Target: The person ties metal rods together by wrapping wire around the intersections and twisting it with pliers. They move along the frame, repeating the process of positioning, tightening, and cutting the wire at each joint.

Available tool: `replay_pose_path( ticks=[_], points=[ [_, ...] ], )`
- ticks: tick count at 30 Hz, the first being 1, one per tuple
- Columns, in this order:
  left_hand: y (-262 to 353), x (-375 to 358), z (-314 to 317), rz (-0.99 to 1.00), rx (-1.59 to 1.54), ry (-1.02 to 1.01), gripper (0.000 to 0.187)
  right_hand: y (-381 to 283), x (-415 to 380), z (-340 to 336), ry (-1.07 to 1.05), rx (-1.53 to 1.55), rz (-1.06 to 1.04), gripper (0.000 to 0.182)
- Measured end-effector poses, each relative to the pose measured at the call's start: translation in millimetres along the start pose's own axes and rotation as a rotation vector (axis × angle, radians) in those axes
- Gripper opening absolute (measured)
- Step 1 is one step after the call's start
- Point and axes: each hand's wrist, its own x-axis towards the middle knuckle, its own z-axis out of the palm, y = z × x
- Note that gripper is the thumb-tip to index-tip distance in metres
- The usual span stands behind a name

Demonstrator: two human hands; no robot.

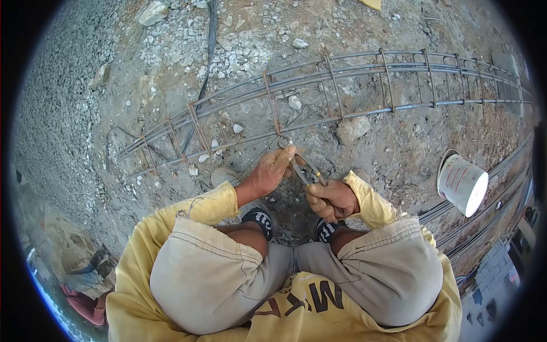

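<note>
A long rebar cage (307, 122) with square stirrups (272, 100) lies across the ground in front of me. My right hand (330, 200) is closed round the handles of metal pincers (307, 165), which point up and left toward the near bar. Close to the tool's head, my left hand (272, 171) has its fingers pinched together just below the joint of a stirrup and the near bar. A thin wire (281, 139) shows at that joint; whether my left fingers hold its end is hidden.
A white bucket (464, 183) lies tipped at the right, near long loose bars (498, 171). A rock (352, 130) touches the cage's near side. Gravel (62, 108) covers the left. A dark cable (212, 51) runs under the cage. Another person (85, 305) is at the lower left.
</note>
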Motion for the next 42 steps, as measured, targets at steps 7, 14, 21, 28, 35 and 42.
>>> replay_pose_path(
  ticks=[7, 14, 21, 28, 35, 42],
  points=[
    [7.3, 12.3, 9.4, -0.186, -0.426, -0.117, 0.058, 9.0, 4.6, -3.8, 0.049, -0.2, -0.155, 0.034],
    [-3.6, 31.2, 32.0, -0.121, -0.574, -0.011, 0.051, -2.3, -25.9, 37.6, 1.195, -1.729, -0.599, 0.062],
    [4.9, 24.0, 30.7, -0.236, -0.445, 0.129, 0.056, -11.6, -23.1, 18.2, 0.806, -1.086, -0.311, 0.062],
    [-6.4, 11.1, 24.9, -0.183, -0.456, 0.067, 0.053, 24.2, 5.9, -21.2, -0.206, 0.356, 0.013, 0.077],
    [-19.1, 7.3, 24.3, -0.233, -0.355, 0.113, 0.047, 34.8, 4.8, -19.6, -0.127, 0.237, -0.149, 0.056],
    [0.0, 6.4, 14.5, 0.072, 0.325, -0.001, 0.048, 16.2, -13.0, -3.5, 0.431, -0.727, -0.338, 0.046]
  ],
)
